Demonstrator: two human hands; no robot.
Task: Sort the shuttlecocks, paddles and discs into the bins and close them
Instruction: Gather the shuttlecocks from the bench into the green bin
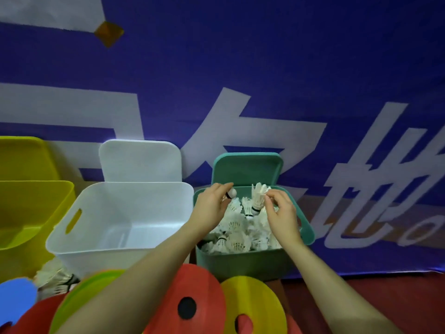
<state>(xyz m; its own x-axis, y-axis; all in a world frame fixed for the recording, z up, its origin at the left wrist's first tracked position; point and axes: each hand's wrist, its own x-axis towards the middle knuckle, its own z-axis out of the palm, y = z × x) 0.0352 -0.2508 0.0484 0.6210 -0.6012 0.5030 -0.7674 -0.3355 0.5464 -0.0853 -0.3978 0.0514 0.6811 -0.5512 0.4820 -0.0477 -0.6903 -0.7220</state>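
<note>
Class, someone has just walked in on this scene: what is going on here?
A person is dropping shuttlecocks into the green bin, already well filled. The left hand pinches one shuttlecock; the right hand holds another shuttlecock. The white bin stands open, and coloured discs still lie in front.

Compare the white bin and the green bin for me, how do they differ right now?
The white bin holds no shuttlecocks, while the green bin is heaped with them. Both hands work over the green bin, the left hand and right hand each holding a shuttlecock; nothing touches the white bin. The white bin looks wider. Both stand open, each lid propped behind it.
</note>
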